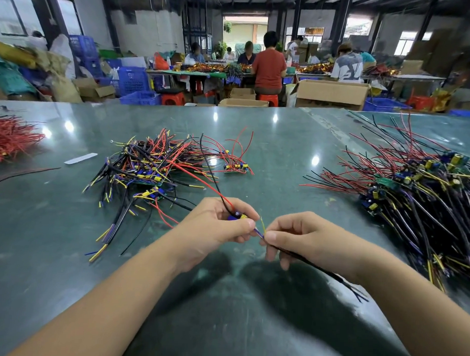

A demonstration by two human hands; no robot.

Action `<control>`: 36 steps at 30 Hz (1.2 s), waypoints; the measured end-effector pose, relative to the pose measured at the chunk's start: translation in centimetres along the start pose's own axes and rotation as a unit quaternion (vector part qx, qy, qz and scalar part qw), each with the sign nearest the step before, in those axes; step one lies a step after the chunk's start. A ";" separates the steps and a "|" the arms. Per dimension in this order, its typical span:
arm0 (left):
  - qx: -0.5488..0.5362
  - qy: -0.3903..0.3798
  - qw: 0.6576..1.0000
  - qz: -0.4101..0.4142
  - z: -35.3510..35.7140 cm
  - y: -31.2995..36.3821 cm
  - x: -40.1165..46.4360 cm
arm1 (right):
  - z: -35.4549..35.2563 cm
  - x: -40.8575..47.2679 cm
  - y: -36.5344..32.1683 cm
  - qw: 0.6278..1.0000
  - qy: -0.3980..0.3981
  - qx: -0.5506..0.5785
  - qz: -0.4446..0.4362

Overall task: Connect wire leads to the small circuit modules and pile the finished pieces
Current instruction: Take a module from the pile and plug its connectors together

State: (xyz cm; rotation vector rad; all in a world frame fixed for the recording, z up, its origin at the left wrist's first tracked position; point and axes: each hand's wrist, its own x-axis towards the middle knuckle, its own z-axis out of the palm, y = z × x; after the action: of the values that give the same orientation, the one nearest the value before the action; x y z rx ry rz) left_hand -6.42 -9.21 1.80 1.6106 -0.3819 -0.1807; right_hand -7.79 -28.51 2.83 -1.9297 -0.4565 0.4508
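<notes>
My left hand (218,225) grips a small circuit module (236,215) with blue and yellow parts; its red and black leads rise toward the far left. My right hand (301,238) pinches a black sheathed wire lead (313,264) whose yellow and purple ends meet the module between my fingertips. The lead's tail trails down to the right across my wrist. A pile of modules with leads (148,163) lies ahead on the left. A larger pile of wired modules (421,196) lies at the right.
The dark green table (270,152) holds two loose modules (235,167) past the left pile, a white strip (80,158), and a bundle of red wires (9,138) at the far left edge. People sit at tables beyond, among boxes and blue crates.
</notes>
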 end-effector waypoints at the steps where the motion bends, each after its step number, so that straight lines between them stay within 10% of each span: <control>1: 0.008 0.005 1.000 -0.002 0.0 -0.1 0.0 | 0.2 0.1 0.0 0.999 0.034 -0.038 0.000; 12: -0.032 0.012 0.999 -0.012 0.4 -0.9 0.2 | 0.8 0.0 -0.3 0.985 0.120 0.097 0.072; 36: -0.212 0.066 0.975 -0.024 0.3 -0.3 0.6 | 0.2 0.0 0.0 0.975 0.138 -0.065 -0.162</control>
State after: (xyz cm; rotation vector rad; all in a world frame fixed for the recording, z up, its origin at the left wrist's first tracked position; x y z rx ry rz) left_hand -5.90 -9.71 1.51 1.2018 -0.1842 -0.1770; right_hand -7.90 -28.31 2.76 -1.9579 -0.6160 -0.0601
